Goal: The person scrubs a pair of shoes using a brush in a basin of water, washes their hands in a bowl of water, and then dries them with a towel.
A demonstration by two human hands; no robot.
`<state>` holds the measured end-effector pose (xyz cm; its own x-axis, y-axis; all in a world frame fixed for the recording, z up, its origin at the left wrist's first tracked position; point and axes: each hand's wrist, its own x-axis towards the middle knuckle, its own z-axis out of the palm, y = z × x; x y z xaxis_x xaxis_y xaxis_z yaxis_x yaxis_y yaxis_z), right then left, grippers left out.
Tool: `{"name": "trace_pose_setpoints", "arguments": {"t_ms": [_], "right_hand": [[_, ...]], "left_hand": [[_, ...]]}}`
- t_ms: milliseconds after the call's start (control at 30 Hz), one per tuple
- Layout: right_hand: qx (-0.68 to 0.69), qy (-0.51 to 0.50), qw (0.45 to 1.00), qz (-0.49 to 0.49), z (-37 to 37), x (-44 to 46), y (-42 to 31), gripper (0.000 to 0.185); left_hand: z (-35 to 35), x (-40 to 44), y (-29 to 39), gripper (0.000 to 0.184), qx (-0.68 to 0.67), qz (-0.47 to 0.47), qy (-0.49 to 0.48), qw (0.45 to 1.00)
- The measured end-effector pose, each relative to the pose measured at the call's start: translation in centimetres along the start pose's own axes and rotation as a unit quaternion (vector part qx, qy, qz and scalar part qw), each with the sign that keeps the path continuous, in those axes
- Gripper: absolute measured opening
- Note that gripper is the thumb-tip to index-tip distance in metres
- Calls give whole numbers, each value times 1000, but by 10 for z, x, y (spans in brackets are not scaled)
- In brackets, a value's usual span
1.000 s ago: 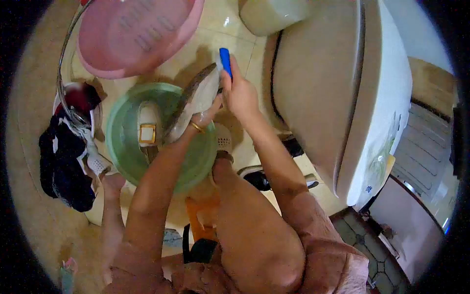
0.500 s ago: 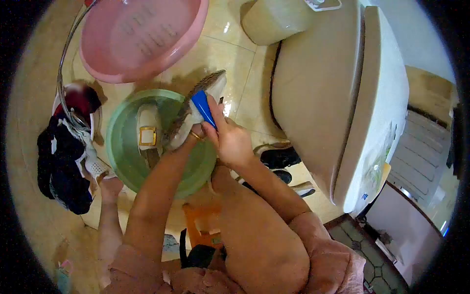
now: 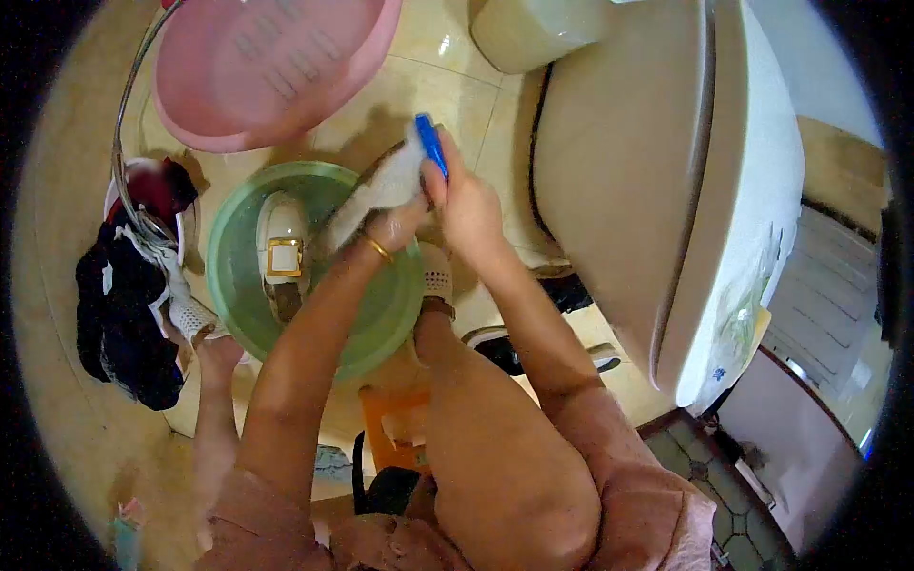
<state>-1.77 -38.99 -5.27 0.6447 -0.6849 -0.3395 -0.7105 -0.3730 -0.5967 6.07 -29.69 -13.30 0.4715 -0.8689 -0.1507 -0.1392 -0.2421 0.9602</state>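
Note:
Over the right side of a green basin (image 3: 228, 306), my left hand (image 3: 397, 226) holds a pale shoe (image 3: 386, 186) with a dark edge, tilted up. My right hand (image 3: 464, 197) is closed around a brush with a blue handle (image 3: 430, 145); its pale head lies against the upper part of the shoe. Motion blurs the shoe and the brush a little. A second light shoe with a gold square buckle (image 3: 285, 255) sits in the basin, in water.
A pink basin (image 3: 200, 127) lies at the upper left. Dark clothes (image 3: 124, 314) hang at the left beside a metal hose (image 3: 117, 143). A large beige fixture (image 3: 619, 190) stands at right. Black shoes (image 3: 566, 293) and an orange stool (image 3: 376, 419) are near my legs.
Since half a second ago, my right hand and the blue-handled brush have moved up along the shoe, back near where they were a second ago. The shoe is still in my left hand.

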Motion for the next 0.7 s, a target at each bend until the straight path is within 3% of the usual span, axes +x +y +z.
{"name": "trace_pose_setpoints", "arguments": {"t_ms": [67, 100, 167, 200, 233, 300, 333, 367, 467, 533, 567, 633, 667, 700], "right_hand": [[1, 37, 999, 20, 6, 25, 15, 51], [15, 44, 998, 38, 10, 32, 20, 50], [28, 54, 997, 54, 8, 25, 11, 50], [18, 23, 999, 27, 5, -3, -3, 49], [7, -9, 1000, 3, 3, -19, -11, 48], [12, -13, 1000, -1, -2, -19, -9, 48], [21, -14, 1000, -2, -3, -22, -7, 47], [25, -13, 1000, 2, 0, -10, 1, 47], [41, 51, 997, 28, 16, 50, 36, 53], [55, 49, 997, 35, 12, 30, 15, 52], [67, 37, 996, 41, 8, 12, 0, 51], [14, -14, 999, 27, -1, -13, -19, 50], [10, 7, 1000, -8, 4, -16, -15, 50], [8, 27, 999, -42, 7, -20, -11, 50]], "left_hand": [[-9, 3, 14, 32, -65, -168, -52, 982], [-7, 2, 11, 32, -63, -165, -52, 983], [0, 2, -1, 34, -186, -152, -6, 971], [-10, 10, 8, 38, 53, 5, 1, 999], [-7, 6, -3, 38, 51, 4, 1, 999], [4, -9, -32, 45, -84, 2, 37, 996], [-5, -4, -8, 46, -1, 24, 5, 1000], [-11, 3, 17, 44, 2, -118, -48, 992], [-3, 0, -19, 43, -37, -125, -45, 990], [-9, 5, 2, 35, 85, 24, 18, 996], [-10, 8, -3, 35, 86, 26, 21, 996], [1, -1, -35, 33, -27, 52, 55, 997], [27, -6, -73, 32, -176, -26, 97, 979], [24, -1, -74, 32, -176, -32, 96, 979]]}}
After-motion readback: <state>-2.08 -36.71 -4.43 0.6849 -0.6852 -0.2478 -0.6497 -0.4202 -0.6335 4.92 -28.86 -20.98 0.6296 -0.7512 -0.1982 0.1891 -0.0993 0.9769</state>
